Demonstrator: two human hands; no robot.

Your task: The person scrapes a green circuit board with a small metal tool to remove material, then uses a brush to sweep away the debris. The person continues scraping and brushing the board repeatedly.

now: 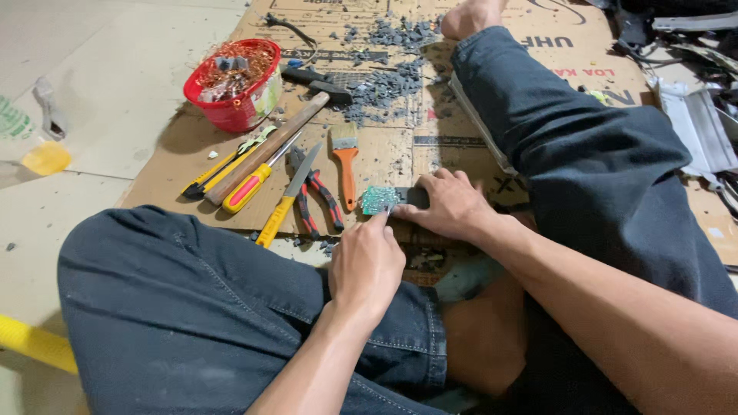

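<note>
I sit on the floor with both legs in dark jeans. My left hand (367, 263) pinches the near edge of a small green circuit board (379, 199) lying on a sheet of cardboard (169, 165). My right hand (448, 203) presses down on a dark block just right of the board, fingers curled over it. Both hands meet at the board between my knees.
Left of the board lie an orange-handled brush (346, 161), red pliers (314, 192), yellow-handled screwdrivers (250, 184) and a wooden-handled hammer (296, 123). A red basket (234, 81) of copper wire stands behind them. Grey broken bits (384, 77) litter the far cardboard. Scrap metal parts sit at far right.
</note>
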